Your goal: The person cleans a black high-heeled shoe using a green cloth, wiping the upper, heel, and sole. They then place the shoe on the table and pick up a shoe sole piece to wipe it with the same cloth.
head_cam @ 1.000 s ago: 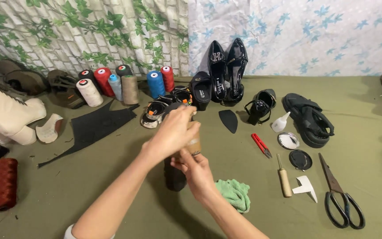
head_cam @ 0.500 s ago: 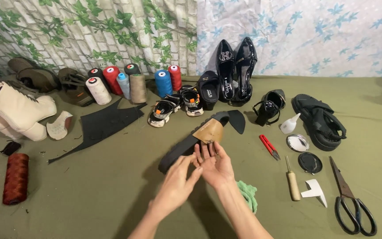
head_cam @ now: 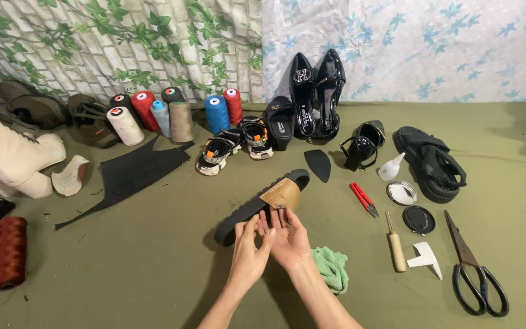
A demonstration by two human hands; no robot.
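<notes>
Right hand [head_cam: 288, 239] open, fingertips at sandal [head_cam: 263, 204]; left hand [head_cam: 249, 247] alongside, open. Sandal long axis: near-left to far-right.

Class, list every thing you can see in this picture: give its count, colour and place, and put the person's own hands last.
Sandal: one, black sole with tan strap, centre, at the hands.
Thread cones: seven; white, red, black, light blue, beige, blue, red; back row.
Glossy pumps: two, black, against the back wall.
Small sandals: two, black and white, behind the centre.
Chunky sandals: pair, black, right.
Boots: cream, far left.
Leather sheet: one, black, left of centre.
Thread spool: one, rust red, lower left.
Scissors: one, black handles, lower right.
Awl: one, wooden handle, right.
Cloth: one, green, beside the right wrist.
Left hand: fingers touching the sandal.
Right hand: fingers touching the sandal.
</notes>
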